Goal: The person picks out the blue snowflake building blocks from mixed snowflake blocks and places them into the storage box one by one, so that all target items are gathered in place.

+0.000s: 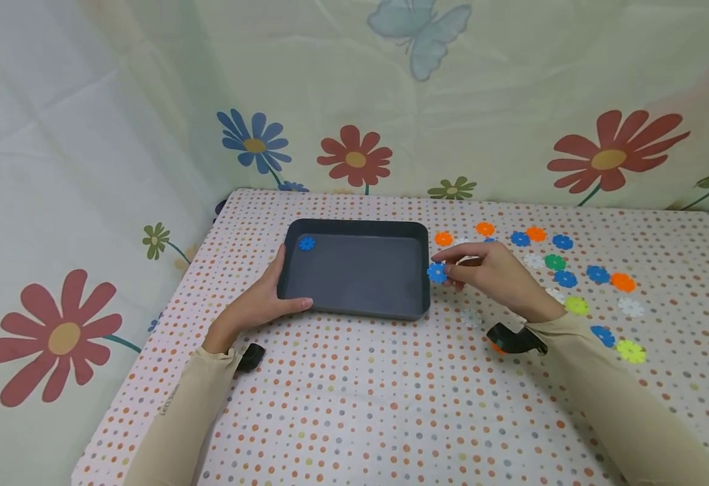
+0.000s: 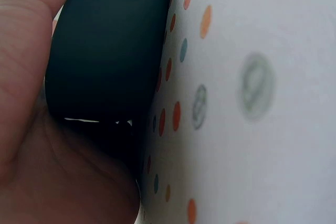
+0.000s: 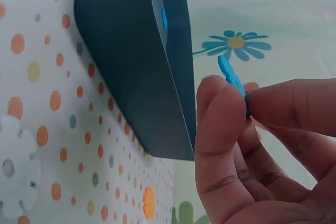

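Observation:
A dark grey rectangular baking tray [image 1: 360, 273] rests on the table, with one blue snowflake disc [image 1: 306, 244] inside at its far left corner. My left hand [image 1: 262, 297] holds the tray's near left corner, thumb at the front rim and fingers along the left side. In the left wrist view, the palm lies against the tray's outer wall [image 2: 107, 51]. Just outside the tray's right rim, my right hand [image 1: 488, 273] pinches another blue snowflake disc [image 1: 437, 273] between thumb and fingers. That disc [image 3: 231, 74] stands edge-on in the right wrist view.
Loose discs lie scattered right of the tray, among them orange [image 1: 623, 282], green [image 1: 554, 262], yellow [image 1: 631, 351] and white [image 1: 631, 307] ones. A white disc [image 1: 470, 318] lies below the right hand. The dotted tablecloth [image 1: 354, 405] meets a flowered curtain [image 1: 500, 101] behind.

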Demonstrator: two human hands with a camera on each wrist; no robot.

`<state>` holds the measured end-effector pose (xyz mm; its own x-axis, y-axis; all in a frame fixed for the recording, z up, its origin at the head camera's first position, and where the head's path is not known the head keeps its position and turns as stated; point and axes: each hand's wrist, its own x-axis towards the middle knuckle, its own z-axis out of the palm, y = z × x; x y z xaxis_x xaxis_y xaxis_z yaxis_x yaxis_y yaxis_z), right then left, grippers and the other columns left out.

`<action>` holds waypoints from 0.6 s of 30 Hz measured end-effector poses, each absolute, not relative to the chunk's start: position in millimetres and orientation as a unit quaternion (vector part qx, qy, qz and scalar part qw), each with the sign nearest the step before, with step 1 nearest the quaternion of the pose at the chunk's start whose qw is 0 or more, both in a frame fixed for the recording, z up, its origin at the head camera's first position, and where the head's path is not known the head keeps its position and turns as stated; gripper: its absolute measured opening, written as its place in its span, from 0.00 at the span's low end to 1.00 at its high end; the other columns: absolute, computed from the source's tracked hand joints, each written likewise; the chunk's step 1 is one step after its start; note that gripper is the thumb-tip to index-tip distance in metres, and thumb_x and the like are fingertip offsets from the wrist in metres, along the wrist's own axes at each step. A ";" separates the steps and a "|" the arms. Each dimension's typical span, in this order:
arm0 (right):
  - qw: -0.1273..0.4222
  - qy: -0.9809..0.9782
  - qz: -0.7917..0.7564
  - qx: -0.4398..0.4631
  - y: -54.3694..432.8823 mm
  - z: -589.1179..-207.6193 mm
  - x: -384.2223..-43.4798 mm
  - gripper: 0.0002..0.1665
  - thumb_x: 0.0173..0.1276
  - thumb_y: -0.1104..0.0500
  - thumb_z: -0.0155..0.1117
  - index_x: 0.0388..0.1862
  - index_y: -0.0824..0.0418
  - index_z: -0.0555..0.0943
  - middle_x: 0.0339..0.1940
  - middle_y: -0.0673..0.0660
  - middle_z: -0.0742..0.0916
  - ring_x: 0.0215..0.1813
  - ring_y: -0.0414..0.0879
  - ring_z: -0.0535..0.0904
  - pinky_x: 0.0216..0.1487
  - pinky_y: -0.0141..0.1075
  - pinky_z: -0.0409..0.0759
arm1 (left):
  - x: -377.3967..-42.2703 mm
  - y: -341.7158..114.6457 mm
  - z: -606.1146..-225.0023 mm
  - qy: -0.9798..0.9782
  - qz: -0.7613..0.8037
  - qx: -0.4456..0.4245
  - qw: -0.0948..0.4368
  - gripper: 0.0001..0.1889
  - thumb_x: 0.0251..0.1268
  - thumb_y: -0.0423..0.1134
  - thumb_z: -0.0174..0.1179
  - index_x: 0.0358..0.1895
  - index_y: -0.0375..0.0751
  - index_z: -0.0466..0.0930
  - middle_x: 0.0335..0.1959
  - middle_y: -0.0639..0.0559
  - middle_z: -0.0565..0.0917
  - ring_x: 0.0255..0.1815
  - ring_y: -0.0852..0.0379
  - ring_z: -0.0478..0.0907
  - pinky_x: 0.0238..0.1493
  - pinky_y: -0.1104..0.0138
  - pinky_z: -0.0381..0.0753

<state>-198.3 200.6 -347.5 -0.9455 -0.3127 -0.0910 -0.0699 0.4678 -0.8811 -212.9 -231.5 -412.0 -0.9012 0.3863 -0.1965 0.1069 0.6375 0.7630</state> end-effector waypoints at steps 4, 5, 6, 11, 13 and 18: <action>0.122 0.846 -0.506 -0.114 197.5 -346.9 -200.7 0.17 0.79 0.63 0.67 0.62 0.66 0.87 0.43 0.62 0.90 0.38 0.59 0.87 0.47 0.47 0.84 | -213.0 -230.6 -411.5 0.887 0.405 0.138 0.173 0.71 0.64 0.69 0.71 0.87 0.51 0.19 0.88 0.50 0.27 0.88 0.43 0.30 0.81 0.37 0.46; 0.123 0.846 -0.506 -0.114 196.4 -346.8 -201.2 0.16 0.79 0.63 0.67 0.62 0.66 0.87 0.42 0.62 0.90 0.37 0.59 0.87 0.47 0.47 0.84 | -212.5 -230.5 -411.2 0.887 0.406 0.137 0.173 0.71 0.64 0.69 0.71 0.87 0.52 0.19 0.88 0.50 0.27 0.88 0.44 0.30 0.81 0.37 0.46; 0.125 0.845 -0.508 -0.113 195.7 -346.6 -201.7 0.16 0.79 0.63 0.67 0.62 0.66 0.87 0.41 0.63 0.90 0.37 0.59 0.86 0.47 0.48 0.84 | -212.8 -230.5 -411.5 0.887 0.406 0.137 0.173 0.71 0.64 0.69 0.71 0.87 0.52 0.19 0.88 0.50 0.27 0.88 0.43 0.30 0.81 0.37 0.46; 0.136 0.834 -0.522 -0.113 191.1 -344.5 -202.7 0.16 0.79 0.63 0.66 0.61 0.67 0.87 0.39 0.64 0.89 0.37 0.59 0.85 0.44 0.46 0.84 | -212.5 -230.6 -411.9 0.886 0.406 0.136 0.176 0.71 0.64 0.69 0.70 0.87 0.53 0.19 0.88 0.49 0.27 0.88 0.43 0.30 0.81 0.37 0.45; 0.137 0.829 -0.529 -0.115 188.6 -343.6 -203.5 0.16 0.79 0.63 0.66 0.61 0.68 0.86 0.40 0.65 0.89 0.37 0.59 0.85 0.44 0.45 0.84 | -212.6 -230.6 -412.2 0.887 0.406 0.136 0.176 0.71 0.64 0.69 0.70 0.87 0.52 0.19 0.88 0.49 0.27 0.88 0.43 0.30 0.81 0.37 0.45; 0.142 0.820 -0.541 -0.119 180.2 -342.8 -207.2 0.16 0.80 0.62 0.67 0.61 0.69 0.86 0.42 0.64 0.90 0.40 0.61 0.87 0.45 0.46 0.85 | -212.7 -230.2 -411.9 0.887 0.406 0.134 0.174 0.71 0.64 0.69 0.71 0.87 0.52 0.19 0.89 0.49 0.27 0.88 0.43 0.30 0.81 0.37 0.45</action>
